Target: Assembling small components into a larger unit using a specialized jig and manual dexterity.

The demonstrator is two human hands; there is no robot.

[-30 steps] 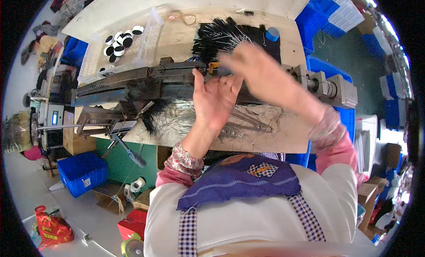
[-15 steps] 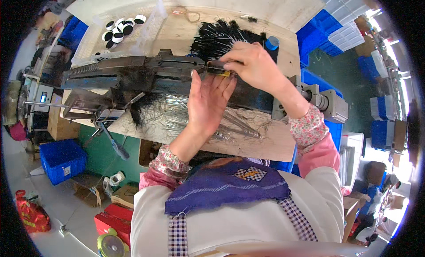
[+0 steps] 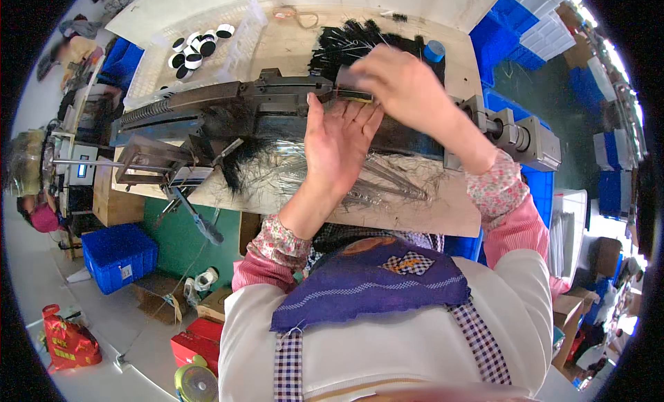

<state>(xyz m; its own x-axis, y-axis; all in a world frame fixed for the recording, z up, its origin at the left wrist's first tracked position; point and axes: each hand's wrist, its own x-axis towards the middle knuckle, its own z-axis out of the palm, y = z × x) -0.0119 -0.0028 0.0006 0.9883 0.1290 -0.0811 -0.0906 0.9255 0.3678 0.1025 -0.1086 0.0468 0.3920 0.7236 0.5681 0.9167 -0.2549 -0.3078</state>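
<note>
My left hand (image 3: 337,147) is palm up at the middle of a long dark metal machine (image 3: 280,90), fingers stretched out. Its fingertips lie just below a narrow dark part with a yellow edge (image 3: 355,95); I cannot tell whether they touch it. Above that, my right hand (image 3: 401,80) is curled, its fingers smeared by motion around something dark and blurred that I cannot make out. Just behind the right hand lies a pile of black-bristled brushes with thin wire stems (image 3: 346,46). Loose wire stems (image 3: 394,180) and black bristle bits are scattered in front of the machine.
A clear plastic tray (image 3: 155,73) holding several white-and-black round caps (image 3: 194,50) stands at the back left. A blue round cap (image 3: 434,51) is beside the brush pile. Right of the machine sits a grey metal motor unit (image 3: 532,142). A blue crate (image 3: 119,257) rests on the floor.
My right hand has lifted slightly and its fingers have drawn back from the yellow-edged part. The left hand stays palm up at the machine. The whole view has shifted a little.
</note>
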